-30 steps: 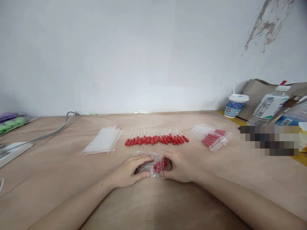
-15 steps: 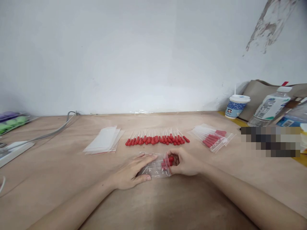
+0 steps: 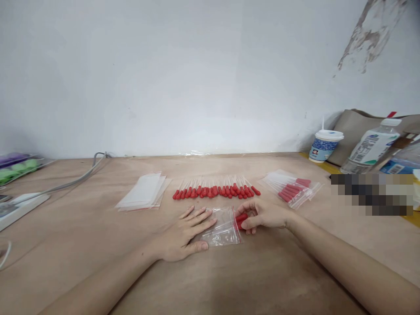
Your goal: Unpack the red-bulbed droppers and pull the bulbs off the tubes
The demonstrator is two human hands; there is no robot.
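Note:
My left hand (image 3: 183,234) lies flat with its fingers spread, pressing the left end of a clear zip bag (image 3: 223,238) onto the table. At the bag's mouth on the right, my right hand (image 3: 262,216) has its fingers curled round the red bulbs of droppers (image 3: 242,217). Their clear stems lie inside the bag and the bulbs stick out past its red-lined edge; how many there are is partly hidden by my fingers. Just beyond the bag, a row of loose red-bulbed droppers (image 3: 210,191) lies side by side, stems pointing to the wall.
Flat zip bags (image 3: 141,192) are stacked left of the row. Filled bags of droppers (image 3: 290,192) lie to the right. A paper cup (image 3: 324,146), a bottle (image 3: 370,146) and a grey bag (image 3: 348,127) stand at the back right. A cable (image 3: 78,179) and power strip (image 3: 24,210) are left.
My right hand has shifted right with the droppers' bulbs, which now protrude from the bag's mouth. My left hand has flattened and its fingers have spread on the bag.

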